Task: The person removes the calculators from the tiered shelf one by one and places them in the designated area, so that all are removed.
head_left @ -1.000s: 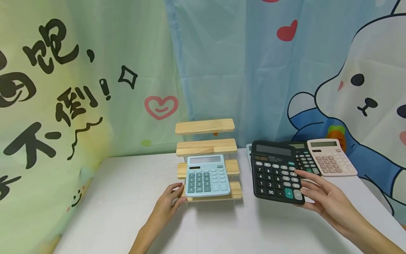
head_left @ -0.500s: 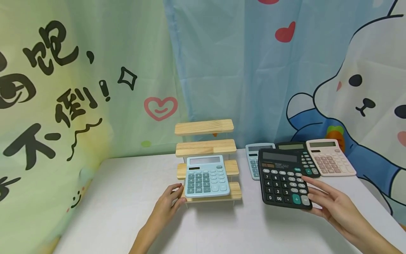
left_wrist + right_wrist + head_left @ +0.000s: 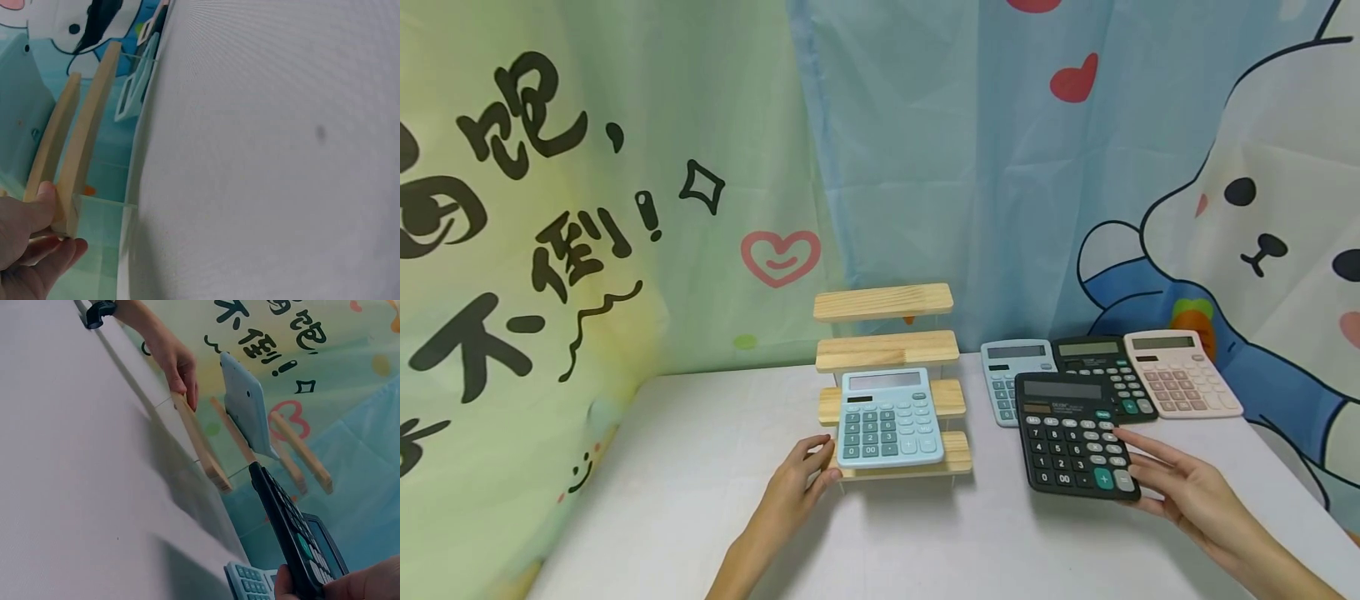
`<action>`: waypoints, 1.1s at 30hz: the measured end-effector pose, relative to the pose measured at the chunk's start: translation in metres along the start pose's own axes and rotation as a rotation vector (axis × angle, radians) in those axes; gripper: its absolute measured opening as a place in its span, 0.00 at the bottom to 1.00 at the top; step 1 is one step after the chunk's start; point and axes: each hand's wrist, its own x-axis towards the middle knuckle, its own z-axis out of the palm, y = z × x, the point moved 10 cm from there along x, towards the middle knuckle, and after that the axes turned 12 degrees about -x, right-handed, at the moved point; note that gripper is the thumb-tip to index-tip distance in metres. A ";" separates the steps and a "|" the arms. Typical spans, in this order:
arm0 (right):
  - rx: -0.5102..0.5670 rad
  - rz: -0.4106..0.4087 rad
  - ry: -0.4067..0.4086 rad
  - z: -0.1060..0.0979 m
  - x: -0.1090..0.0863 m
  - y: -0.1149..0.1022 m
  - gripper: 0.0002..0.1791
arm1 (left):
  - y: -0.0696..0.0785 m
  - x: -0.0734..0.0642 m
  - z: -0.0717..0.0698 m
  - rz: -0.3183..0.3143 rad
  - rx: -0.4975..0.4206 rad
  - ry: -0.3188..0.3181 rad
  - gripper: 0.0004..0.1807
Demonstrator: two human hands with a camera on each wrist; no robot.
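Observation:
My left hand (image 3: 797,479) pinches the left end of the lowest board of a tiered wooden rack (image 3: 955,450), thumb on top and fingers beneath in the left wrist view. A light blue calculator (image 3: 891,417) leans tilted on the lower tiers, beside that hand. Over the table to the right, my right hand (image 3: 1195,496) grips a black calculator (image 3: 1067,433) by its lower right corner. The black calculator (image 3: 284,525) is seen edge-on in the right wrist view, raised above the table, its keys facing away from the tabletop.
Behind the held calculator lie a second light blue calculator (image 3: 1002,383), another black one (image 3: 1093,348) and a pink one (image 3: 1187,375), side by side at the back right. The rack's upper two boards (image 3: 883,302) bear nothing. A printed curtain (image 3: 910,167) hangs behind the white table (image 3: 700,467).
My right hand has carried the black calculator right and slightly down, uncovering more of the light blue calculator behind it. My left hand stays at the rack.

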 end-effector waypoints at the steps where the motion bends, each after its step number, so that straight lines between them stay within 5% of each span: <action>1: -0.004 -0.001 -0.002 0.000 0.001 0.001 0.20 | 0.000 0.000 0.000 -0.002 -0.004 0.000 0.28; 33: -0.182 0.051 0.001 0.012 0.028 0.027 0.32 | -0.003 0.000 0.002 -0.024 -0.017 -0.010 0.27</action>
